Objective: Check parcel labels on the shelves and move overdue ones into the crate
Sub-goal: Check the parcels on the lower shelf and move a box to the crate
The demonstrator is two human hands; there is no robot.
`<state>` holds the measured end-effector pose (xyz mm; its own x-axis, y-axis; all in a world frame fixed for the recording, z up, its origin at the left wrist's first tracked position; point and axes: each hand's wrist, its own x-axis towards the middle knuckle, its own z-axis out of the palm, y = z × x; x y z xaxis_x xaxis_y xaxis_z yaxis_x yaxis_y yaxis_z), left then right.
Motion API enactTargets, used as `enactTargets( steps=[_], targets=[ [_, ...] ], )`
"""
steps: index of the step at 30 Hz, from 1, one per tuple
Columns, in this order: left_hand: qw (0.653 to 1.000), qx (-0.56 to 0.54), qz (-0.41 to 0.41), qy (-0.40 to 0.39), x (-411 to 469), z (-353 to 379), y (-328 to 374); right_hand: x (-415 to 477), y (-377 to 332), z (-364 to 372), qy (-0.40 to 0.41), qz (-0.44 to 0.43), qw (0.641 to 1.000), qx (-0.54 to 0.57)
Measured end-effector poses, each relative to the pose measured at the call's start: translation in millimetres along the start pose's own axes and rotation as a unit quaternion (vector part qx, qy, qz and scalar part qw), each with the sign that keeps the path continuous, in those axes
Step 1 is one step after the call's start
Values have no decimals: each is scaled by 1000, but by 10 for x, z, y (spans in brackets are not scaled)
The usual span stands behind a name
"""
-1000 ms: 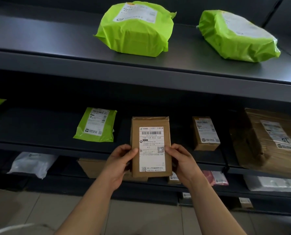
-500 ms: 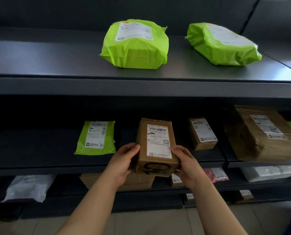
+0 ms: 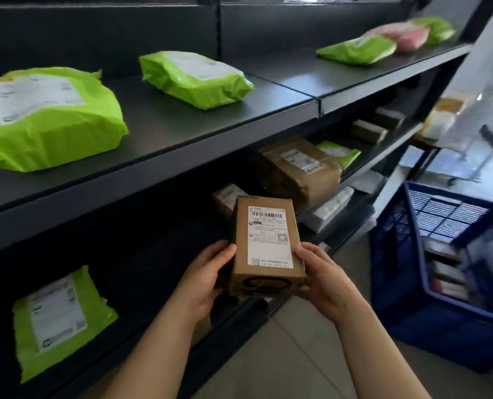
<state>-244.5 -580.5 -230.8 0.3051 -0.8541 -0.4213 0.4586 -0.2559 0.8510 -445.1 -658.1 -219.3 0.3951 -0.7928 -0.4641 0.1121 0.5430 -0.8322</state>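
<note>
Firmly gripped cardboard parcel (image 3: 264, 243) between left hand (image 3: 205, 279) and right hand (image 3: 327, 280), both curled round its sides; likely needed level, label-up carry to blue crate (image 3: 394, 283), three o'clock.

A parcel depot: dark metal shelves (image 3: 182, 156) hold labelled parcels (image 3: 193, 79) beside a blue crate (image 3: 406, 283).

A small brown parcel (image 3: 265, 246) is held at lower centre of the frame, white label (image 3: 268, 234) up, barcode at its far end. The left hand (image 3: 207, 277) and right hand (image 3: 323, 280) grip its near end from either side. Two green mailers (image 3: 44, 116) (image 3: 193, 76) lie on the top shelf (image 3: 182, 133) at upper left. The blue lattice crate (image 3: 394, 269) stands at the right edge, with blurred parcels inside.
</note>
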Motion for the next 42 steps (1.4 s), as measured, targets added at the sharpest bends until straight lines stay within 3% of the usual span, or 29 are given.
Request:
enactTargets(
  steps=[10,17,30,42],
  targets=[
    [979,81,-97,-160,334,1563,-393,-492,-143,-1356,197,-21,975,102],
    [955,139,-133,-227,712,3020,-808,-537,-494,-2642,272,-16,949,158],
    [925,197,-209,-248,1410,5358,-1569,-204,-1120,-4888,350,12,916,196],
    [876,280,-270,-285,2975,7129,-1907,927,-1767,-6395,408,43,865,289]
  ],
)
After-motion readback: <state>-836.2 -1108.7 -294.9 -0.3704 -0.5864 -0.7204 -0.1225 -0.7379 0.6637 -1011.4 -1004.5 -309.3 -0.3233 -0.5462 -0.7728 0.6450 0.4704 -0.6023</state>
